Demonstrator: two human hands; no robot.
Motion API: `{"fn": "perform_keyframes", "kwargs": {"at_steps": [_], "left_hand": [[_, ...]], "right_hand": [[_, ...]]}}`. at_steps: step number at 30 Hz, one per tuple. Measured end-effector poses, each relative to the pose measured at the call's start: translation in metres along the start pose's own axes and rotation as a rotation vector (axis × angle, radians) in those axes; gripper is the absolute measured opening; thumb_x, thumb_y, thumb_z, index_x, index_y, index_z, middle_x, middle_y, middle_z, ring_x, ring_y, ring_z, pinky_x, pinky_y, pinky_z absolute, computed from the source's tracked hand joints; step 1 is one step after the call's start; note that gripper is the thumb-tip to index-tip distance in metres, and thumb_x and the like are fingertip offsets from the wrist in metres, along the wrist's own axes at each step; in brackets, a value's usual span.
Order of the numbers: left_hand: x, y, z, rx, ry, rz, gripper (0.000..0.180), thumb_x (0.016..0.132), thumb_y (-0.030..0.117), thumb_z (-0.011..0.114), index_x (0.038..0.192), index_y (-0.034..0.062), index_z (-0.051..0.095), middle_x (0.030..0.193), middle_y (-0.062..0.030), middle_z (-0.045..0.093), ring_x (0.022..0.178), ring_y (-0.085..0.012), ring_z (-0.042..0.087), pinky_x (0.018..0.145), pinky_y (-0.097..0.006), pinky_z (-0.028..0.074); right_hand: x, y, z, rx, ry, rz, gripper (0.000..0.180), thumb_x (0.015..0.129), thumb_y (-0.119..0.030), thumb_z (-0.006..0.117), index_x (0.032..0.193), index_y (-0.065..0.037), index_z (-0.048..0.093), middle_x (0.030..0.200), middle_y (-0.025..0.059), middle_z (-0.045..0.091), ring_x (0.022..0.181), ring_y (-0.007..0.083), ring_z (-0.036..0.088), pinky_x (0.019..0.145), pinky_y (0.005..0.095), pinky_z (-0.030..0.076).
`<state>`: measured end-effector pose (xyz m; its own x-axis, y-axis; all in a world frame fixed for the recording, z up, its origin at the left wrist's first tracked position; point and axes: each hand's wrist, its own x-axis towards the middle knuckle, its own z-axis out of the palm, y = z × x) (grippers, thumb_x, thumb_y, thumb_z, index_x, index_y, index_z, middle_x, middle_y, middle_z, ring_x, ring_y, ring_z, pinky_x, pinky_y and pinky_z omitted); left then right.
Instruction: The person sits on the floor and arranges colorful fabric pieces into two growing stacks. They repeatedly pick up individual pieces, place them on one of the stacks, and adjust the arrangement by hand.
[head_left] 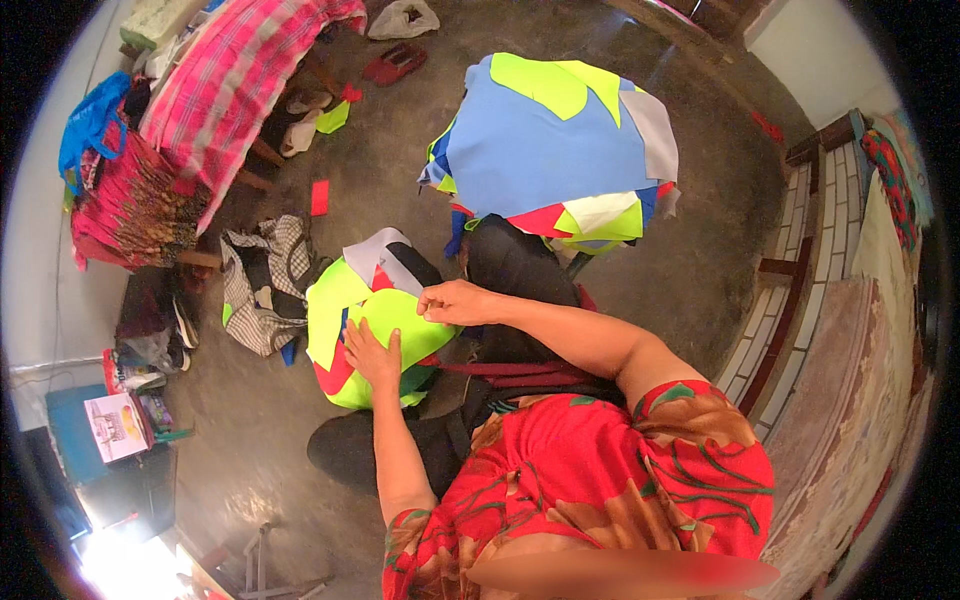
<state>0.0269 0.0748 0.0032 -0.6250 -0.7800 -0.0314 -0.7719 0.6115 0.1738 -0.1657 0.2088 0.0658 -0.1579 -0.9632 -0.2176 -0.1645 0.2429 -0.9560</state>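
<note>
A rounded lime-yellow fabric piece (410,345) lies on top of a small heap of cut cloth by my folded legs. My left hand (372,355) rests flat on its left part, fingers apart. At the upper right edge of that piece, my right hand (458,302) is closed in a pinch; whatever is between the fingertips is too small to make out. Grey, black and red cloth pieces (385,250) stick out from the heap's far side. Beyond my knee stands a larger pile, topped by a broad blue fabric piece (550,140) with lime, white and grey pieces around it.
A crumpled checked cloth (265,285) lies on the floor left of the heap, near a small red scrap (320,197). Further left, a pink plaid cloth (235,85) covers a piece of furniture. Shoes (300,130) lie beside it. A tiled ledge (790,300) runs along the right.
</note>
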Motion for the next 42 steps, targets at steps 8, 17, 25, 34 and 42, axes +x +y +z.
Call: {"fn": "perform_keyframes", "kwargs": {"at_steps": [8, 17, 25, 34, 42], "left_hand": [[-0.004, 0.0, 0.01, 0.031, -0.035, 0.0, 0.075, 0.078, 0.046, 0.058, 0.136, 0.0075, 0.028, 0.144, -0.0123, 0.021, 0.133, -0.03, 0.019, 0.102, -0.055, 0.019], [-0.007, -0.011, 0.016, 0.031, -0.058, 0.0, 0.075, 0.078, 0.047, 0.057, 0.136, 0.0086, 0.028, 0.145, -0.0106, 0.019, 0.133, -0.0293, 0.018, 0.102, -0.055, 0.018], [-0.007, -0.012, 0.017, 0.027, -0.062, 0.004, 0.076, 0.079, 0.047, 0.056, 0.138, 0.0099, 0.026, 0.146, -0.0104, 0.018, 0.134, -0.029, 0.017, 0.102, -0.055, 0.018], [-0.008, -0.012, 0.019, 0.017, -0.044, 0.009, 0.076, 0.079, 0.047, 0.055, 0.138, 0.0107, 0.024, 0.146, -0.0107, 0.018, 0.134, -0.0283, 0.017, 0.102, -0.055, 0.017], [-0.006, -0.007, 0.018, -0.003, -0.029, 0.005, 0.075, 0.078, 0.044, 0.058, 0.136, 0.009, 0.027, 0.144, -0.0118, 0.02, 0.133, -0.0301, 0.019, 0.102, -0.055, 0.018]], "right_hand": [[-0.024, -0.024, -0.017, 0.265, 0.047, -0.206, 0.02, 0.085, -0.016, 0.056, 0.099, -0.001, 0.056, 0.082, 0.0028, 0.06, 0.074, 0.0075, 0.055, 0.066, 0.0247, 0.045], [-0.137, -0.045, -0.18, -0.177, 1.318, -0.1, 0.027, 0.082, -0.022, 0.061, 0.102, -0.005, 0.059, 0.093, 0.0074, 0.063, 0.085, 0.0158, 0.059, 0.075, 0.0294, 0.047], [-0.165, 0.019, -0.247, -0.723, 1.478, 0.237, 0.035, 0.073, -0.03, 0.067, 0.097, -0.005, 0.058, 0.092, 0.0123, 0.061, 0.085, 0.0281, 0.059, 0.074, 0.0395, 0.046], [-0.175, 0.057, -0.275, -0.362, 1.618, 0.113, 0.019, 0.079, -0.021, 0.061, 0.086, -0.003, 0.062, 0.081, 0.0056, 0.063, 0.069, 0.0185, 0.058, 0.067, 0.033, 0.047], [-0.219, 0.012, -0.264, 0.432, 1.607, -0.459, 0.017, 0.088, -0.018, 0.052, 0.099, -0.006, 0.054, 0.089, 0.0022, 0.059, 0.078, 0.0137, 0.057, 0.07, 0.0289, 0.048]]}}
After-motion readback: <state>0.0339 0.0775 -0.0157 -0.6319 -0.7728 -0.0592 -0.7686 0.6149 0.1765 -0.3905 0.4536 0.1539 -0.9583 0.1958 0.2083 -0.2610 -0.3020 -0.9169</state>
